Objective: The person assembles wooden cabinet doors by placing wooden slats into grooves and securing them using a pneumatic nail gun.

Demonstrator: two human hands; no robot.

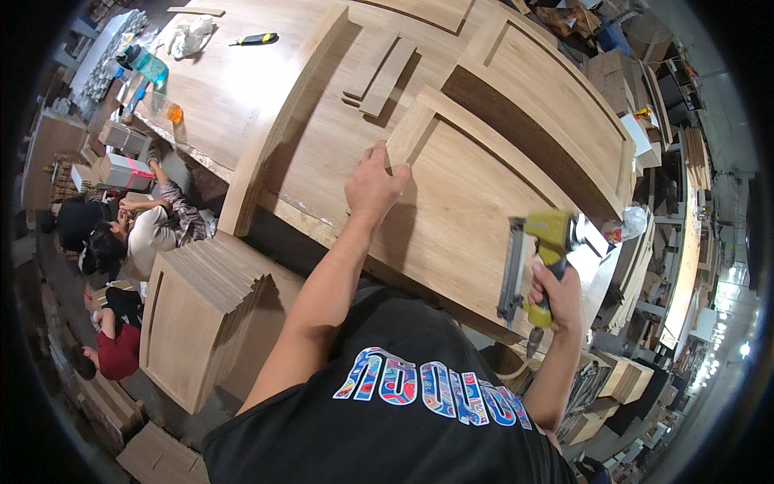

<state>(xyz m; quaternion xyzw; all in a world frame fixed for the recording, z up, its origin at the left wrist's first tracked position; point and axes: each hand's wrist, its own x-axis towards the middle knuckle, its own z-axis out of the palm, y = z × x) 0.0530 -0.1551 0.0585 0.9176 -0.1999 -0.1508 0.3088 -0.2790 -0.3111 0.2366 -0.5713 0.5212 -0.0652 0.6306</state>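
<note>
My right hand [558, 297] is wrapped round the grip of a yellow-green air nail gun [550, 230], raised above the right end of the bench. Its dark magazine points down and a hose fitting sits under the handle. With fingers bent over the near-left corner of a framed wooden panel [476, 194], my left hand [376, 184] grips the frame. The panel lies on the workbench, its raised border round a flat pale field. Behind it, a second framed panel [548, 105] with a thick edge lies at an angle.
A long upright board [282, 121] crosses the bench on the left. Short wood strips [383, 77], a utility knife [256, 39], a blue bottle [145, 66] and a cup of orange liquid [171, 110] lie or stand beyond. Stacked panels [201, 298] and people crouching [145, 234] are at left.
</note>
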